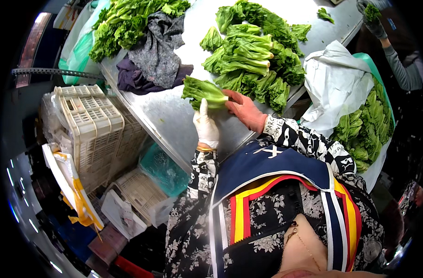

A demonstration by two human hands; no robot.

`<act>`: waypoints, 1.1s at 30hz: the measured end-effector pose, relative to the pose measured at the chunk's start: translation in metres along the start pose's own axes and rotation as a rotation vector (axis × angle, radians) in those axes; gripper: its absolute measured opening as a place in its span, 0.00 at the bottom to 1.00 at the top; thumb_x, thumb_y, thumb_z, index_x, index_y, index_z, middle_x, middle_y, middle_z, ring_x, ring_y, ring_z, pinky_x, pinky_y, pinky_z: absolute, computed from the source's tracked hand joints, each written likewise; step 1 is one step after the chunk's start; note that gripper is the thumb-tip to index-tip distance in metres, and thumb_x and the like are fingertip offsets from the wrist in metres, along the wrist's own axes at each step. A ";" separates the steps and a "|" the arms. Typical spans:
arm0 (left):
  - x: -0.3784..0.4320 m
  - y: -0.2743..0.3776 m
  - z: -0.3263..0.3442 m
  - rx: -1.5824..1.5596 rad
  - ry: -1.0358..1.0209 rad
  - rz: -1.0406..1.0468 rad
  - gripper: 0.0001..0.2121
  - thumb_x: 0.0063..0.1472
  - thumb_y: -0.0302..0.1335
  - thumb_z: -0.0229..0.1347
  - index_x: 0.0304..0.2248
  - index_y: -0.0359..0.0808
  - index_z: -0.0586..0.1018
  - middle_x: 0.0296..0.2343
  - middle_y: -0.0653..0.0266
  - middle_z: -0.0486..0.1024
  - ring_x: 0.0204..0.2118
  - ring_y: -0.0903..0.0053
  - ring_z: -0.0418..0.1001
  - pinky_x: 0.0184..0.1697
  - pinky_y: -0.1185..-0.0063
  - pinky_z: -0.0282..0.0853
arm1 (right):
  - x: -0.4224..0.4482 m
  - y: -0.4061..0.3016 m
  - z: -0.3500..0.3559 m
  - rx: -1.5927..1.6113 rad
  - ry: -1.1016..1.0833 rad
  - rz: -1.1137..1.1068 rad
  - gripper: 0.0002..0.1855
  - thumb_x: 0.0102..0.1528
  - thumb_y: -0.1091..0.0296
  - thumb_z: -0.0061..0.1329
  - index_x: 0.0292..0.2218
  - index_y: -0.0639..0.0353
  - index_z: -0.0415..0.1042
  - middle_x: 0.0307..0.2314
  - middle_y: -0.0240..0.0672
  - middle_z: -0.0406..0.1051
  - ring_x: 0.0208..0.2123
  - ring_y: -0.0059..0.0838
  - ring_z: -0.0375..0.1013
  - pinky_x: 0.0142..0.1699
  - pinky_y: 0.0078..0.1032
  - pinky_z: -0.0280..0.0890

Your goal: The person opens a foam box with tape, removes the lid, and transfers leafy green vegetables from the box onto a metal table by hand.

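Observation:
My left hand [206,127], in a thin white glove, holds a head of leafy green lettuce [204,91] from its near side, thumb against the leaves. My right hand [245,109], in a reddish glove, has its fingers at the pale stem end of the same head. The head is held over the near part of a metal table [169,114]. Just beyond my right hand lies a pile of similar green heads [246,59], several with their cut stems pointing right.
Grey and purple cloths [159,52] lie beside more greens [124,27] at the table's far left. White plastic crates [89,114] stand left of the table. A lined bag of greens [368,121] is at the right. Another person's gloved hand [373,24] holds greens at the upper right.

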State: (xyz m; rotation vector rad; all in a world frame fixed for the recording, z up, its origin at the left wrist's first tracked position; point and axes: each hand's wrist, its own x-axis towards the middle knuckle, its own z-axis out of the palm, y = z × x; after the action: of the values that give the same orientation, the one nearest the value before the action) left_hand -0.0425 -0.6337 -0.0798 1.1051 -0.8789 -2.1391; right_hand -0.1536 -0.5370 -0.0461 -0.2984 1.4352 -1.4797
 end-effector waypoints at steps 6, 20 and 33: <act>0.017 0.010 0.002 -0.017 -0.057 -0.023 0.16 0.62 0.37 0.51 0.39 0.30 0.73 0.36 0.63 0.73 0.36 0.81 0.70 0.41 0.81 0.64 | 0.004 -0.014 -0.006 -0.300 -0.065 -0.110 0.27 0.53 0.69 0.49 0.53 0.64 0.60 0.45 0.42 0.68 0.41 0.25 0.69 0.46 0.20 0.64; -0.002 0.031 -0.001 0.951 0.394 0.691 0.33 0.54 0.31 0.60 0.55 0.29 0.58 0.54 0.51 0.54 0.54 0.65 0.57 0.56 0.70 0.54 | -0.003 -0.061 0.009 -0.051 0.128 0.022 0.21 0.59 0.57 0.44 0.46 0.65 0.67 0.30 0.31 0.74 0.20 0.13 0.67 0.24 0.12 0.60; -0.010 0.065 0.032 -0.572 -0.318 -0.338 0.20 0.62 0.40 0.50 0.50 0.38 0.66 0.42 0.66 0.71 0.40 0.79 0.69 0.38 0.81 0.66 | -0.016 -0.078 0.012 -0.437 -0.116 -0.152 0.16 0.58 0.61 0.44 0.39 0.66 0.72 0.28 0.39 0.73 0.29 0.28 0.72 0.37 0.24 0.65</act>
State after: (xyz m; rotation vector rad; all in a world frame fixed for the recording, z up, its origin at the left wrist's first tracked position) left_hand -0.0527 -0.6575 -0.0113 0.6597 -0.1651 -2.6566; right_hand -0.1736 -0.5489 0.0309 -0.7650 1.6605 -1.2302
